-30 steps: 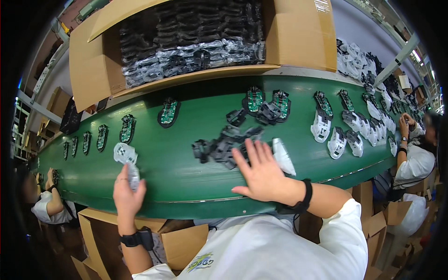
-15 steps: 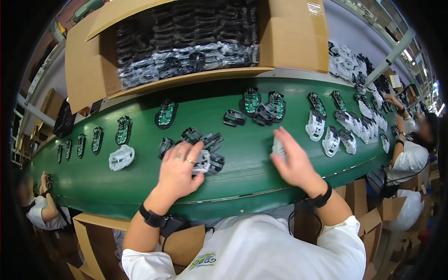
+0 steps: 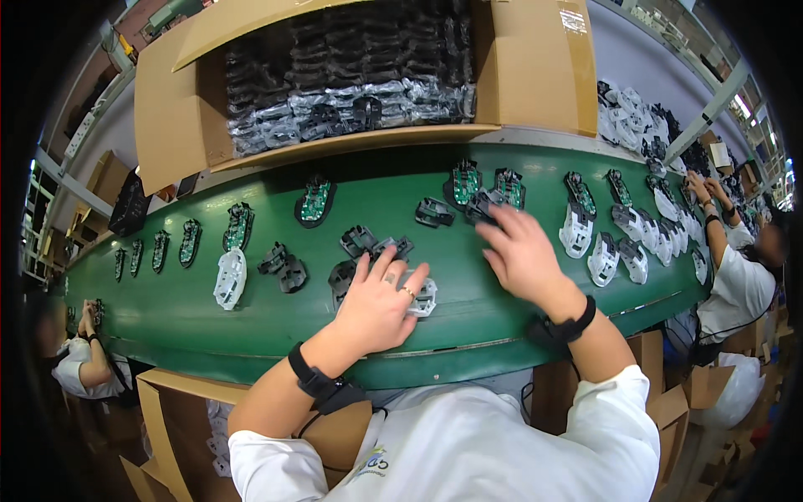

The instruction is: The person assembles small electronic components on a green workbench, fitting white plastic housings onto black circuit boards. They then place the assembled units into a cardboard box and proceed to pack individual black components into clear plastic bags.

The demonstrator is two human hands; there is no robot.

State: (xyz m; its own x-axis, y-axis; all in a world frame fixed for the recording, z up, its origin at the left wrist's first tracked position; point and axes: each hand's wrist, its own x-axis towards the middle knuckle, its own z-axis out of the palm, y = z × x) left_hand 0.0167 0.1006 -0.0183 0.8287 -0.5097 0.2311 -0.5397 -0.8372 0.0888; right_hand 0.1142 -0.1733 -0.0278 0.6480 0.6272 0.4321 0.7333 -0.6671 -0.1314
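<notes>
My left hand (image 3: 378, 308) lies palm down on the green conveyor belt (image 3: 251, 335), its thumb and palm clamped on a white plastic shell (image 3: 425, 298). Black plastic parts (image 3: 361, 243) sit just beyond its fingertips. My right hand (image 3: 523, 255) reaches farther across the belt, its fingers spread. The fingertips touch a black part (image 3: 479, 207) lying next to two green circuit boards (image 3: 465, 181). Each wrist carries a black band.
Green boards (image 3: 315, 201), black parts (image 3: 284, 269) and white shells (image 3: 230, 278) are spread along the belt. A large open cardboard box (image 3: 535, 67) of bagged black parts stands behind it. Other people work at the left (image 3: 84, 368) and right (image 3: 740, 276) ends. Cartons (image 3: 180, 427) stand below.
My left hand slid right along the belt with the white shell. My right hand moved up to the black part by the boards; the white piece it had is out of sight.
</notes>
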